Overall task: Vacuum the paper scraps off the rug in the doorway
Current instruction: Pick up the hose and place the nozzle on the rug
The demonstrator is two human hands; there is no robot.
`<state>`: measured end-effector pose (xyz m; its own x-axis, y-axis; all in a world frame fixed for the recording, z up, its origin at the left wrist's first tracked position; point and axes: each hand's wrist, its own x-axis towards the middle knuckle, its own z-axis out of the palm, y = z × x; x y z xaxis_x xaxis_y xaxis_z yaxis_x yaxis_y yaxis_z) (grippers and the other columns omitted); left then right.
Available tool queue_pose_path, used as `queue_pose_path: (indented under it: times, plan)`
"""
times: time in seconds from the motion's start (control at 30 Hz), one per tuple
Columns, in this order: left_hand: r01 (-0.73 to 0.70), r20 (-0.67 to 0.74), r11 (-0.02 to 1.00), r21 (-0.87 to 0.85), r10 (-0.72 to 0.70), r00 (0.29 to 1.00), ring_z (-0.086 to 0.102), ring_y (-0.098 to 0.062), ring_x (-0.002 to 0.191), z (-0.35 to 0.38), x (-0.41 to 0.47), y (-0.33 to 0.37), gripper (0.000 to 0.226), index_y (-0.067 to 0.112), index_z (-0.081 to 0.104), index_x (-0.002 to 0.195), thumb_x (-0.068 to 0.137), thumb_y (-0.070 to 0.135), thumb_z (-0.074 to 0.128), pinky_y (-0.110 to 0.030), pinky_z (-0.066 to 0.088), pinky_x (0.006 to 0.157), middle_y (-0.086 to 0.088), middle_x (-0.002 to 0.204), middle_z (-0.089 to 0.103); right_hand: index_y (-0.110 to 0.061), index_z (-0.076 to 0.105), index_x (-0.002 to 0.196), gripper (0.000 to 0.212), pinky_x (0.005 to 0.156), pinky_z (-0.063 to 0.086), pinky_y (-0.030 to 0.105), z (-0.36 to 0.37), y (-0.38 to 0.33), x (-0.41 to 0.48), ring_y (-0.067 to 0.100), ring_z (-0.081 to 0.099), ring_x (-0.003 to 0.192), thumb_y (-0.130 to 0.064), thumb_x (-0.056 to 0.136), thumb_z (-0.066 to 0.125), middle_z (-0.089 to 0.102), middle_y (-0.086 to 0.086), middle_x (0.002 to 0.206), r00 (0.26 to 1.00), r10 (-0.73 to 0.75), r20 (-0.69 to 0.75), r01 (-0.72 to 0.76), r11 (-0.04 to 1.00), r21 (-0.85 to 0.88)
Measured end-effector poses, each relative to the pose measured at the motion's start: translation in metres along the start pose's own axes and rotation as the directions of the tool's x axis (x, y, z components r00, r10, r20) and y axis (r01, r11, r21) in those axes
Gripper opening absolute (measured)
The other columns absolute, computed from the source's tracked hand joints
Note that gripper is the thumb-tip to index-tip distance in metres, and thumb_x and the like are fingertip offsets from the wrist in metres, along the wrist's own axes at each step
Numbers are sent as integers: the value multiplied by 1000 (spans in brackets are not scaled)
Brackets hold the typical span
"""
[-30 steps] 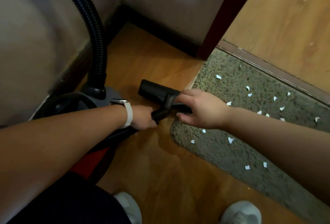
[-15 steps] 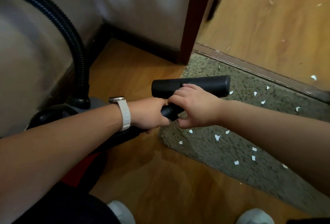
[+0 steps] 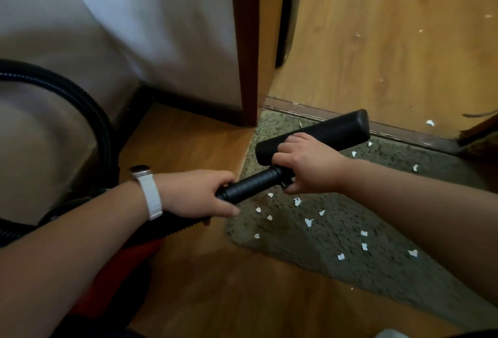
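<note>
- Doorway with a wood-laminate floor (image 3: 188,283). A grey-green speckled rug (image 3: 310,265) runs from frame centre to lower right, its far edge against the threshold strip (image 3: 398,131).
- Right hand (image 3: 307,167): fingers curled round the neck of the black floor nozzle (image 3: 331,131), gripping it at centre-right of frame.
- Left hand (image 3: 196,193): fingers wrapped round the black ribbed tube (image 3: 250,185) just behind that neck. White watch strap (image 3: 151,194) on the wrist.
- Floor nozzle sits crosswise over the rug's upper left corner, its long axis pointing toward upper right. Contact with the pile cannot be told.
- White paper scraps (image 3: 308,222) are scattered on the rug, mostly below and right of the nozzle. A few lie on the wood past the threshold, upper right.
- Corrugated black hose (image 3: 89,111) arcs down the left side. The red vacuum body (image 3: 129,259) is partly hidden under the left forearm, lower left.
- Dark-red door frame (image 3: 246,41) stands upright at top centre.
</note>
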<state>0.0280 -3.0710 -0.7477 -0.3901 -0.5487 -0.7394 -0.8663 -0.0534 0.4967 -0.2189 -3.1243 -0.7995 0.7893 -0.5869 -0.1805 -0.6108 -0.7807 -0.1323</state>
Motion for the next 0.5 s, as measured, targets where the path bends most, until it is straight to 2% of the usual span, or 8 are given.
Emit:
queue_pose_path:
  times: [0.07, 0.13, 0.23, 0.3, 0.4, 0.5]
  plan:
    - [18, 87, 997, -72, -12, 996, 73, -25, 81, -5, -9, -9, 31, 28, 57, 112, 86, 39, 72, -45, 60, 77, -7, 96, 71, -25, 64, 101, 38, 102, 41, 39, -1, 19, -24, 20, 57, 95, -49, 72, 69, 60, -5, 95, 997, 70, -18, -71, 997, -30]
    - [40, 91, 994, -104, -31, 995, 71, -30, 81, -5, -14, -14, 29, 26, 59, 107, 85, 41, 72, -41, 58, 74, -11, 92, 71, -23, 66, 98, 38, 102, 43, 41, -1, 38, -46, 22, 60, 94, -47, 70, 73, 62, -4, 93, 990, 130, -60, -133, 990, -54]
    - [2, -44, 993, -121, -7, 999, 64, -20, 65, 7, -11, -4, 26, 24, 59, 100, 86, 42, 71, -32, 54, 62, -4, 79, 65, -22, 66, 100, 39, 106, 42, 41, -5, 58, -61, 23, 62, 99, -43, 69, 76, 64, -3, 96, 976, 202, -75, -208, 975, -78]
    - [-38, -135, 992, -125, 21, 991, 62, -15, 60, 18, -6, 13, 24, 24, 58, 98, 86, 42, 70, -32, 54, 58, 0, 77, 63, -23, 64, 108, 39, 108, 39, 38, -5, 66, -60, 21, 60, 106, -39, 74, 74, 64, -4, 103, 969, 241, -57, -246, 965, -87]
    - [-70, -264, 995, -68, 50, 963, 60, -11, 56, 34, 6, 42, 22, 27, 57, 93, 86, 44, 69, -30, 54, 56, 3, 76, 63, -24, 59, 116, 37, 98, 42, 35, -4, 71, -61, 21, 57, 108, -33, 82, 67, 61, -4, 109, 956, 290, -41, -292, 954, -65]
    - [-89, -341, 994, 57, 103, 934, 64, -15, 63, 45, 16, 65, 20, 32, 54, 90, 87, 48, 66, -30, 54, 56, 3, 78, 64, -21, 62, 118, 38, 91, 48, 41, 0, 74, -69, 25, 55, 109, -28, 82, 69, 57, 2, 114, 931, 361, -57, -359, 933, 35]
